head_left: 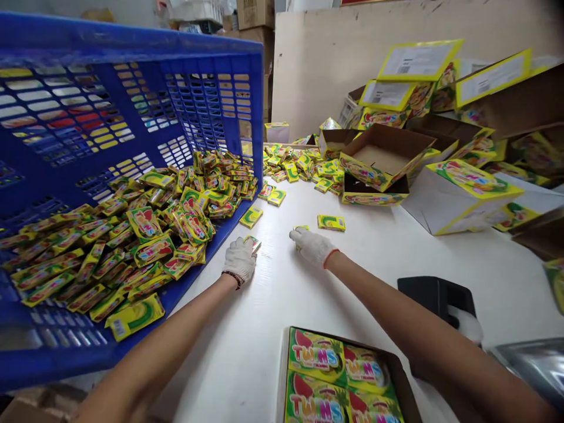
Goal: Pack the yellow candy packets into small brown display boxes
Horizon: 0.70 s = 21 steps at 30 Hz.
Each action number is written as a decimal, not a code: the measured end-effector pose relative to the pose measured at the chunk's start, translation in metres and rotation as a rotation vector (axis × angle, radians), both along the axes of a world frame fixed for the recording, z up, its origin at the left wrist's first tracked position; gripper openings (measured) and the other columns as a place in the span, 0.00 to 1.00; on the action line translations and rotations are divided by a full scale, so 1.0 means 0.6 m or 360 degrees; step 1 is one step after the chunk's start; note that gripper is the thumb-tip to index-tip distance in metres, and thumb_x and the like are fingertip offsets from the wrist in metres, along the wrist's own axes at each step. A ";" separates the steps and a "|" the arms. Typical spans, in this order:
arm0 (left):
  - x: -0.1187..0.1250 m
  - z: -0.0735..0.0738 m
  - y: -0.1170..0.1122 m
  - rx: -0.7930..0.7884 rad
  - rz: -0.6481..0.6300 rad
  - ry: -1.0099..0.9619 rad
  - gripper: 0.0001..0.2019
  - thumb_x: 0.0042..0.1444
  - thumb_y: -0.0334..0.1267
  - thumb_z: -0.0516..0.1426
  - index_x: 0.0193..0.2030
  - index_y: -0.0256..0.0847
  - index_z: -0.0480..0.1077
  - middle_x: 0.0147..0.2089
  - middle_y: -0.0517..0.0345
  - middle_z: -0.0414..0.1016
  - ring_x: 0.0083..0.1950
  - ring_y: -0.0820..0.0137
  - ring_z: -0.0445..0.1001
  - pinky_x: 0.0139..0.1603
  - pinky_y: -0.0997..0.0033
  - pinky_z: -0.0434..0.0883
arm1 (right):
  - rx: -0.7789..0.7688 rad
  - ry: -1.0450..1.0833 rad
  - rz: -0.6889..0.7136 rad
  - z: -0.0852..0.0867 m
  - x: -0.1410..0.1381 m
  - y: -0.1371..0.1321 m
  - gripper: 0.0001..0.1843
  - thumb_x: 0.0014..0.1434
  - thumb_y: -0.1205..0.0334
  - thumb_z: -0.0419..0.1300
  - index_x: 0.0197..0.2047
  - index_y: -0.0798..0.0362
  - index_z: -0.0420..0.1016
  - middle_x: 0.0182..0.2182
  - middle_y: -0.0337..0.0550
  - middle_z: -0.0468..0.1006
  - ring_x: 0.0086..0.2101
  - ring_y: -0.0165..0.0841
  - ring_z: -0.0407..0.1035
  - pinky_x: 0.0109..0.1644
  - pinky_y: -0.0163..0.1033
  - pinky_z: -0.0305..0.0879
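Both my hands wear white gloves and reach out over a white table (396, 264). My left hand (239, 259) is closed on a small yellow-green candy packet (254, 241) just beside the rim of a tipped blue crate (132, 100). My right hand (312, 245) lies over another small packet (302, 228), fingers curled on it. The crate holds a heap of several such packets (145, 235). A loose packet (331, 222) lies just beyond my right hand, another (251, 216) near the crate's edge.
An open display box (339, 376) with "Twins" packs sits at the near edge. More packets (299, 167) are scattered at the back. Opened cardboard boxes (383, 158) pile up at the right. A black object (436, 296) rests by my right forearm.
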<state>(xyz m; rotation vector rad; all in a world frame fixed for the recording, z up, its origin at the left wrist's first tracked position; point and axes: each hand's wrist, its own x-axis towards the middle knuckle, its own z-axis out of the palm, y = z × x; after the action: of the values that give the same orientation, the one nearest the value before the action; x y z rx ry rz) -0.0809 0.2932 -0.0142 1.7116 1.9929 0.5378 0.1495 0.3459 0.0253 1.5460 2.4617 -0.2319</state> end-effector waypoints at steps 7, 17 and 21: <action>0.051 0.054 -0.080 -0.0062 0.0085 -0.0769 0.16 0.64 0.45 0.49 0.49 0.38 0.70 0.42 0.46 0.77 0.46 0.58 0.76 0.51 0.54 0.73 | -0.0100 0.0218 -0.0493 0.000 0.075 -0.089 0.14 0.64 0.62 0.54 0.52 0.52 0.73 0.54 0.51 0.72 0.46 0.39 0.72 0.45 0.39 0.66; 0.110 0.155 -0.260 -0.0515 0.0304 -0.2373 0.19 0.46 0.40 0.70 0.42 0.36 0.71 0.37 0.53 0.78 0.34 0.66 0.79 0.33 0.69 0.78 | 0.0032 0.0336 -0.0861 0.016 -0.029 -0.054 0.39 0.56 0.50 0.68 0.64 0.57 0.61 0.59 0.64 0.66 0.56 0.48 0.69 0.52 0.44 0.66; 0.122 0.168 -0.325 -0.0606 0.0115 -0.2383 0.22 0.46 0.47 0.70 0.43 0.37 0.74 0.39 0.51 0.79 0.37 0.64 0.79 0.34 0.70 0.77 | -0.0047 0.0318 -0.0853 0.043 0.014 -0.073 0.22 0.66 0.59 0.55 0.60 0.60 0.66 0.52 0.62 0.75 0.51 0.43 0.73 0.51 0.42 0.66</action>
<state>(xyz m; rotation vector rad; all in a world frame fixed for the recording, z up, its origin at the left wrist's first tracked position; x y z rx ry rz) -0.0079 0.0984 0.0865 0.5453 0.9112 0.9670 0.1579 0.3022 0.0513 2.2376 2.1054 -0.5294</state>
